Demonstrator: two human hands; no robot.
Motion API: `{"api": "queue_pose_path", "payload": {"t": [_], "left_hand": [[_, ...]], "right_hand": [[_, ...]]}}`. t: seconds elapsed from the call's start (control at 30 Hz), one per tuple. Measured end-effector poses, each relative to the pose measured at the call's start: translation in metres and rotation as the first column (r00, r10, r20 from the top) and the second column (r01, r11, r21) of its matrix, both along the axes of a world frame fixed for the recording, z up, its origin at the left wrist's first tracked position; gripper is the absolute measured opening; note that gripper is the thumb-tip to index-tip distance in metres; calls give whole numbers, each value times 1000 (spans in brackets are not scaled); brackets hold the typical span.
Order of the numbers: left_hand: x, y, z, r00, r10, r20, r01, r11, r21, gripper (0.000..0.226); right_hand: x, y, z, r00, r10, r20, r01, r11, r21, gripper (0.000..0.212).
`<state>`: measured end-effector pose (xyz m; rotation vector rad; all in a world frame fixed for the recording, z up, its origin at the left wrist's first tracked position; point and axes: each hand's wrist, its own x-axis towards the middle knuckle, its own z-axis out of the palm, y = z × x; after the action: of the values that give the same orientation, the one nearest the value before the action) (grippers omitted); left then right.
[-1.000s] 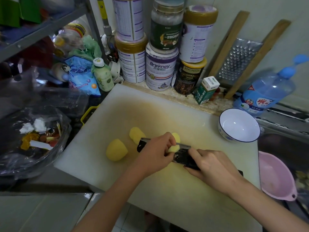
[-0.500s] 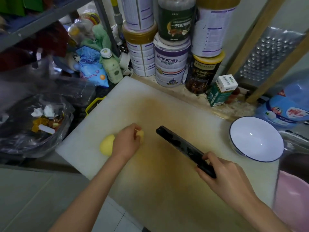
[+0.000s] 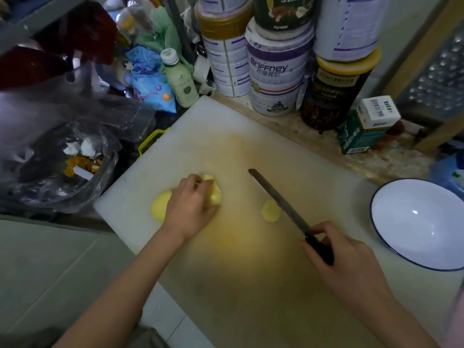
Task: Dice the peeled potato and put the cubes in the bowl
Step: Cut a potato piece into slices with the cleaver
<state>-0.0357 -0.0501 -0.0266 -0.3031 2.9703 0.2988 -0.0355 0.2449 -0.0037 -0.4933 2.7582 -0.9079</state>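
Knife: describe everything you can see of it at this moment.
The knife has a long, narrow, dark blade, seemingly metal, and a black handle. The right hand grips the handle, fingers curled round it. The blade slants forward and to the left over the white cutting board, seen nearly edge-on. A small potato piece lies close by its left side; whether they touch cannot be told.

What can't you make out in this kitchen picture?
In the head view:
potato pieces: partly covered by the left hand, count unclear.
knife: handle hidden in the right hand.
bowl: right side cut off by frame edge.
stacked tins: tops cut off by top edge.
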Motion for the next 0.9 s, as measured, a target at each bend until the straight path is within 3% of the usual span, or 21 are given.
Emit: {"api": "queue_pose_path", "payload": {"t": [0.13,0.23,0.33,0.43,0.53,0.73,0.9], "left_hand": [[-4,4,-2,997,-2,79,8,997,-78,59],[-3,13,-2,1000,-21,6,22,996,-90,70],[-2,43,-5,971,-195,-141,193,981,-26,61],[-7,83,-12,950,-278,-140,293,951,100,56],[-14,104,-21,977,-212,-26,213,964,160,61],[-28,109,-20,989,-130,69,106,955,277,44],[-9,96,-23,997,-28,-69,54,913,405,37]], "right_hand": [[4,1,-7,997,-73,35,75,995,-63,16],[6,0,-12,989,-125,75,133,986,-105,14],[5,-2,-16,985,-136,104,148,982,-114,14],[3,-4,-18,982,-146,118,160,980,-116,14],[2,-2,-19,982,-148,119,161,980,-113,13],[2,2,-20,980,-160,121,173,980,-99,13],[3,2,-18,980,-146,136,161,981,-109,13]]}}
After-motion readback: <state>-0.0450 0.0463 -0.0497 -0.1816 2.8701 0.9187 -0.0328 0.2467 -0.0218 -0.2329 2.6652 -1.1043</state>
